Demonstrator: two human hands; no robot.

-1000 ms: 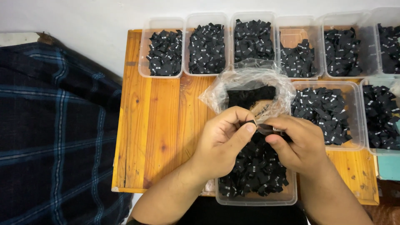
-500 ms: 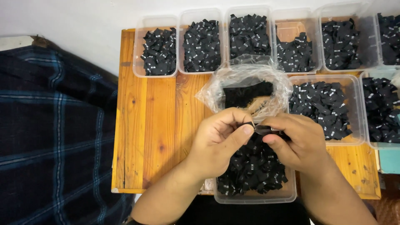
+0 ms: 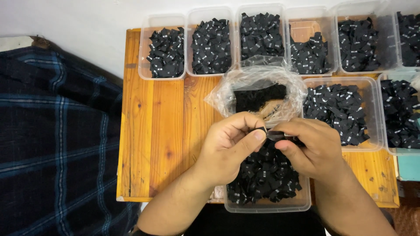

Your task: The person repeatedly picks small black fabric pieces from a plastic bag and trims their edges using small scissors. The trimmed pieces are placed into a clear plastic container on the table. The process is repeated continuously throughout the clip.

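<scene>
Small black label (image 3: 274, 134) pinched between both hands, held just above near clear tub (image 3: 302, 202). Left hand (image 3: 229, 146) closed on label's left end, thumb over curled forefinger; right hand (image 3: 313, 146) closed on its right end, fingertips meeting those of left. Label thus midway between hands, directly over heap of like black labels (image 3: 262, 179) filling near tub.

Just beyond hands: crumpled clear plastic bag (image 3: 258, 87), mouth open toward camera, dark mass of labels inside. To right of bag, second clear tub (image 3: 372, 146) of black labels, touching right hand's far side or just behind; contact not resolvable. Along far edge of wooden table (image 3: 153, 131): row of clear tubs (image 3: 165, 76), all with black labels showing small pale marks.

Left of table: dark blue plaid cloth (image 3: 57, 140).

Hidden or unclear: most of pinched label covered by fingertips, only short glossy strip visible; shape and fold state not determinable. Far part of near tub masked by hands. Rightmost tubs cut off by frame edge. Both forearms cut off at bottom edge. Bag base hidden behind hands.
</scene>
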